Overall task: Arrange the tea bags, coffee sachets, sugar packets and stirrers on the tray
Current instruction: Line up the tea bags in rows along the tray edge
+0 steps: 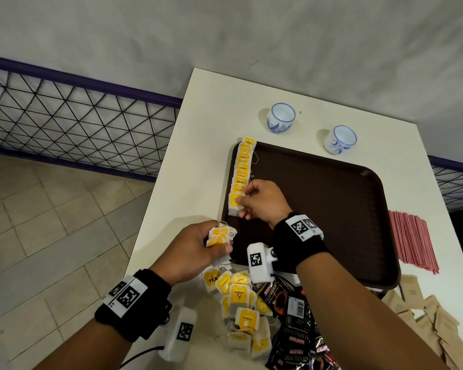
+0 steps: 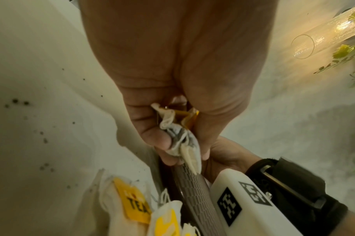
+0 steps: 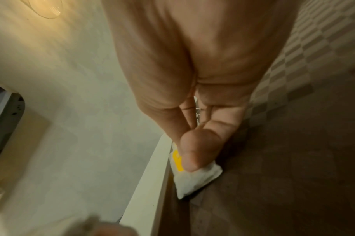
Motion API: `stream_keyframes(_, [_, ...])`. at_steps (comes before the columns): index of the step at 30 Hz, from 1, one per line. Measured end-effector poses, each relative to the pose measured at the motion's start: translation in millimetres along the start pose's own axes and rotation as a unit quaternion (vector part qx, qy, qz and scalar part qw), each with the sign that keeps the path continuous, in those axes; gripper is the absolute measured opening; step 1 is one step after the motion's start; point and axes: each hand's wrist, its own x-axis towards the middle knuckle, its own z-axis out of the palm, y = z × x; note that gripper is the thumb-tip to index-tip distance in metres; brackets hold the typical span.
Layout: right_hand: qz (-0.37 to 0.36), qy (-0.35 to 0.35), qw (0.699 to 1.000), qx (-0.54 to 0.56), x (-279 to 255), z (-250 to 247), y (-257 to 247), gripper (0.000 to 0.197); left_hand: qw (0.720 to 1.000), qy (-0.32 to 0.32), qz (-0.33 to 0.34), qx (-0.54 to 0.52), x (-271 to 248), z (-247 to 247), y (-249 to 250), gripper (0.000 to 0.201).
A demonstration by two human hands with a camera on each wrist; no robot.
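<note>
A row of tea bags [image 1: 241, 166] with yellow tags lies along the left edge of the brown tray [image 1: 332, 209]. My right hand [image 1: 241, 198] is at the nearest tea bag [image 1: 234, 208] of that row, thumb on its yellow tag and forefinger curled over it. In the right wrist view the thumb [image 3: 192, 153] presses this tea bag [image 3: 194, 180] against the tray's left rim. My left hand [image 1: 222, 237] hovers at the tray's near left corner and grips a small bunch of tea bags [image 1: 218, 235]; the left wrist view shows them bunched [image 2: 189, 158] between thumb and fingers.
Loose tea bags [image 1: 241, 303] are piled on the white table [image 1: 198, 129] in front of the tray, with black coffee sachets [image 1: 292, 324] and brown sugar packets [image 1: 433, 316] to their right. Red stirrers [image 1: 412, 241] lie right of the tray. Two cups [image 1: 282, 117] [image 1: 341, 138] stand behind it.
</note>
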Motion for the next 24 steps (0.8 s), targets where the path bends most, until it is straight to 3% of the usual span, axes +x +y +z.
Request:
stream_keyframes(4, [0.001,0.042,0.998,-0.051,2,3,2,0.02,1.0,-0.004,-0.003,-0.007,1,0,0,0.029])
stream_keyframes(8, [-0.073,0.081,0.987,-0.119,-14,-1,-6,0.015,0.999,-0.019,0.003,-0.039,2,-1,3,0.031])
stream_keyframes(10, [-0.085,0.036,0.993,-0.073,-29,-5,-10,0.009,0.998,-0.016,0.006,-0.062,3,-2,4,0.032])
stream_keyframes(14, [0.003,-0.061,0.998,0.031,-52,-14,-3,0.008,0.997,0.037,0.033,-0.051,7,-1,2,0.025])
stream_keyframes(20, [0.081,-0.133,0.982,0.104,-65,-16,8,0.012,0.995,0.067,0.058,-0.05,14,7,-1,0.029])
stream_keyframes(24, [0.095,-0.174,0.968,0.151,-69,-16,9,0.014,0.992,0.073,0.094,-0.036,14,9,1,0.042])
